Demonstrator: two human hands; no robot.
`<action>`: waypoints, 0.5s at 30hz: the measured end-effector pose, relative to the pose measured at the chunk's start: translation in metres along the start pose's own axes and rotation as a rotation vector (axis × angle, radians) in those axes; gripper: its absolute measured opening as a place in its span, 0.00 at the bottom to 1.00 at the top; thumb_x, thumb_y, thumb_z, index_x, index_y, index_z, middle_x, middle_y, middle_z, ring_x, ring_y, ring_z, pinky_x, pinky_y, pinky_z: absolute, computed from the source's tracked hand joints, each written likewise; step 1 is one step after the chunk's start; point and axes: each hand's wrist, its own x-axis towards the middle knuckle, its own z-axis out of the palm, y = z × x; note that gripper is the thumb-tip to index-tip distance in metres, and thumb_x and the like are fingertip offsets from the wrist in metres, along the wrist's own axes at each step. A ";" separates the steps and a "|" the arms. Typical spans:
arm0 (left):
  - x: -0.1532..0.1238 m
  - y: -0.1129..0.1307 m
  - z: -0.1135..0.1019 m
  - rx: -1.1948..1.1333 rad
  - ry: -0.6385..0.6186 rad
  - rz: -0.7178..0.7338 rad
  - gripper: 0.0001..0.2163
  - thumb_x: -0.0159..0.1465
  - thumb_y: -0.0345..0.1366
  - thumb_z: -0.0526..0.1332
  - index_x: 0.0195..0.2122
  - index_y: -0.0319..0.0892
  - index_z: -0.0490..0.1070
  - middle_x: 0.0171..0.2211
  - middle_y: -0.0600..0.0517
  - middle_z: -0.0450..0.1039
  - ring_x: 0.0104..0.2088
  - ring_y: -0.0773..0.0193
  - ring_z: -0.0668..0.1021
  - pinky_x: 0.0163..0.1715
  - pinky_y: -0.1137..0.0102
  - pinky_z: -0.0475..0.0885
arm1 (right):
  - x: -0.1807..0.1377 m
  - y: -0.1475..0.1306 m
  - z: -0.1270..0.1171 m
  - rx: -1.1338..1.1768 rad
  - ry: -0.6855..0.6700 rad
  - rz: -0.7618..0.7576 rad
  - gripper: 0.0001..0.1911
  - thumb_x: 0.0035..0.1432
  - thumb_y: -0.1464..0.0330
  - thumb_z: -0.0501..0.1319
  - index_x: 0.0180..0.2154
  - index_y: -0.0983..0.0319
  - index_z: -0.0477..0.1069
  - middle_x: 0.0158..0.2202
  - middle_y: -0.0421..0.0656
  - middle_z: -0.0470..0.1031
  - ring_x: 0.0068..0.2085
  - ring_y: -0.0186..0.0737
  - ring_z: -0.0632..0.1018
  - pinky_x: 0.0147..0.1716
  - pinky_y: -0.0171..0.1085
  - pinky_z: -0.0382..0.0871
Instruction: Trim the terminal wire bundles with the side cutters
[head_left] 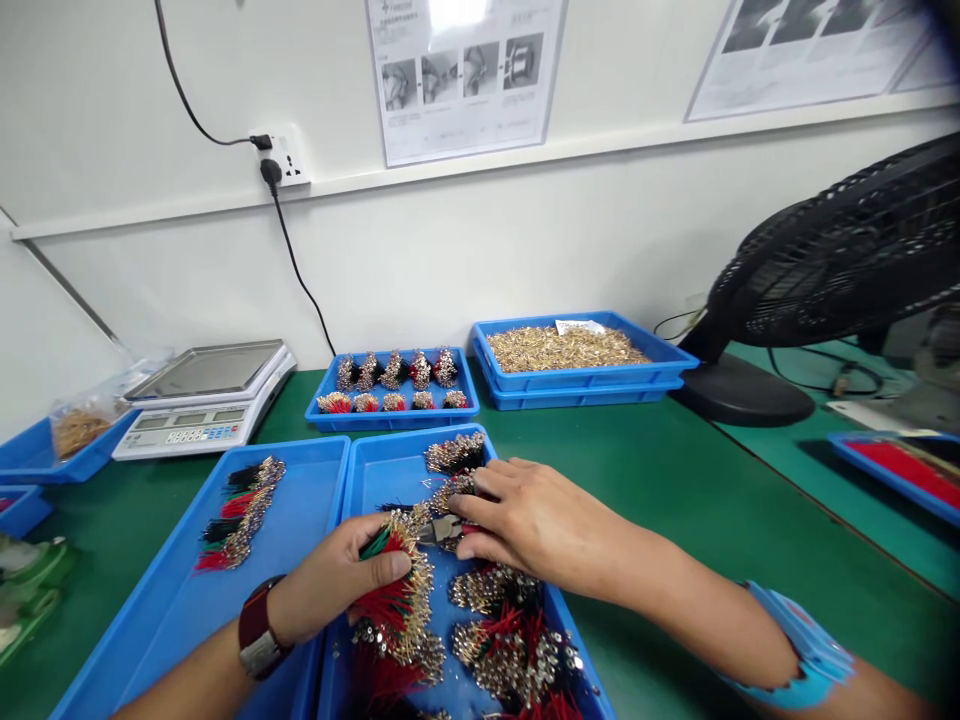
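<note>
My left hand (334, 580) is closed around a bundle of red and green wires with metal terminals (409, 585), its thumb lying along the near side. In my right hand (532, 515) is a pair of pliers (441, 530), whose metal jaws point left at the bundle's terminal ends. Whether the jaws touch a terminal I cannot tell. Both hands are over a blue tray (379, 455), where several more bundles of terminal wires (517, 650) lie, some partly hidden by my hands. Left of it, another blue tray (307, 475) holds a row of red and black wire bundles (244, 515).
Behind stand a small tray (319, 400) of wire bundles and stacked trays (480, 345) with loose brass-coloured terminals (562, 350). A digital scale (210, 385) sits back left beside a bin (105, 450). On the right are a black fan (840, 250) and a tray with red wires (907, 465).
</note>
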 end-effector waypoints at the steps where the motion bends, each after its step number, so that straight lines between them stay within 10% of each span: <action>1: 0.000 0.000 0.000 -0.001 -0.002 -0.008 0.25 0.60 0.55 0.70 0.47 0.38 0.76 0.30 0.54 0.72 0.22 0.72 0.65 0.20 0.77 0.59 | 0.000 0.000 0.000 0.006 0.000 -0.003 0.24 0.73 0.49 0.49 0.41 0.60 0.72 0.35 0.44 0.71 0.34 0.42 0.70 0.34 0.41 0.59; 15: 0.001 0.000 -0.006 0.107 0.031 0.018 0.22 0.63 0.55 0.67 0.44 0.38 0.77 0.27 0.55 0.71 0.23 0.69 0.68 0.22 0.74 0.64 | 0.001 -0.001 -0.012 0.140 -0.048 -0.039 0.26 0.74 0.49 0.47 0.39 0.60 0.72 0.31 0.42 0.71 0.31 0.39 0.68 0.29 0.40 0.53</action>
